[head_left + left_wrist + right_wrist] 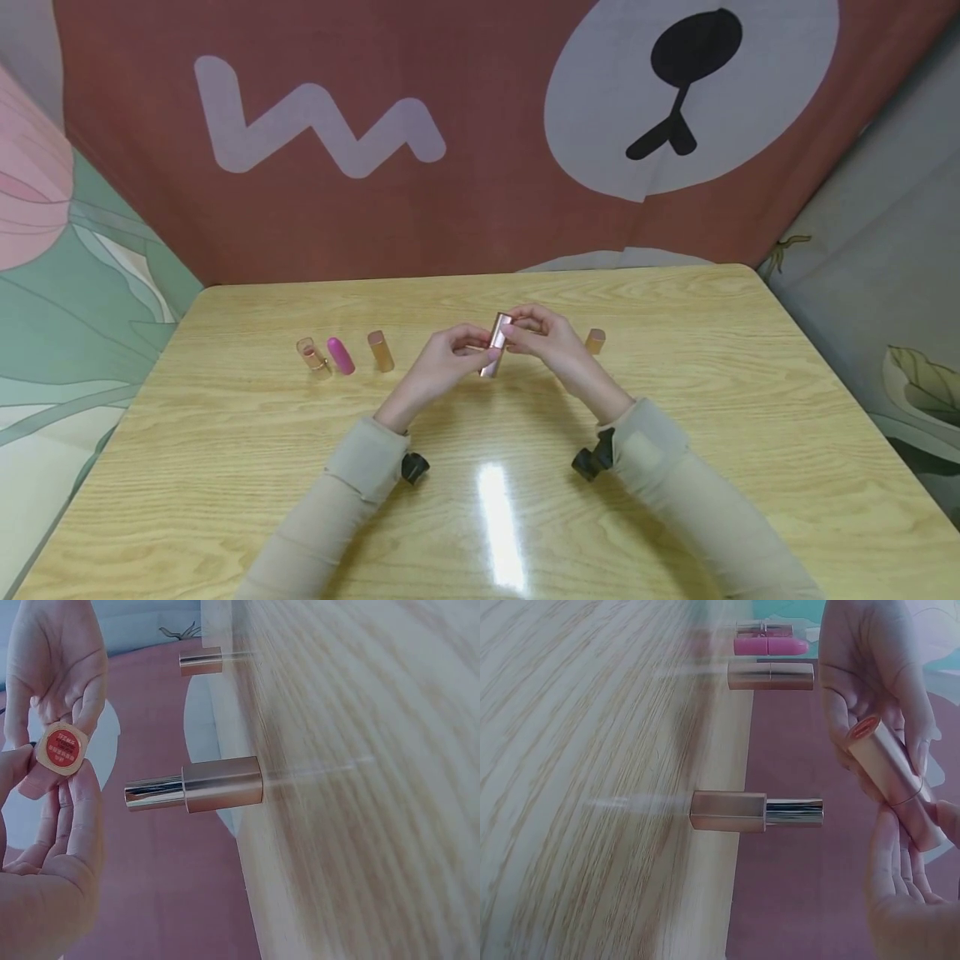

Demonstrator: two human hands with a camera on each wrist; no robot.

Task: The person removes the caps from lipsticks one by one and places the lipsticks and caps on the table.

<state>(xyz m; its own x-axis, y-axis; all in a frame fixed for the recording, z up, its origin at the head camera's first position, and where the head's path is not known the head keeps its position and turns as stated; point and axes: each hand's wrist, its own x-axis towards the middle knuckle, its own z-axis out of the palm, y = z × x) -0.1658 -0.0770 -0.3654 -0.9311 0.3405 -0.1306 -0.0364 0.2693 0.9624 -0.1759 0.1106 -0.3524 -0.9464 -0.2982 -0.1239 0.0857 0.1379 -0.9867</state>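
A shiny rose-gold lipstick tube (497, 335) is held tilted above the table between both hands. My left hand (452, 354) pinches its lower end between thumb and fingers; the right hand (551, 342) pinches the upper end. A round red label (62, 748) shows on the tube's end in the left wrist view. The right wrist view reveals a seam across the tube, its two parts together. An uncapped lipstick base (223, 785) with a shiny inner barrel stands upright on the table, beyond the hands; the head view does not plainly show it.
On the wooden table (675, 517), left of the hands, stand a clear-topped lipstick (312, 354), a bright pink tube (341, 356) and a gold tube (381, 352). A short gold piece (595, 341) stands close to the right wrist. A printed cloth (487, 208) hangs behind the table.
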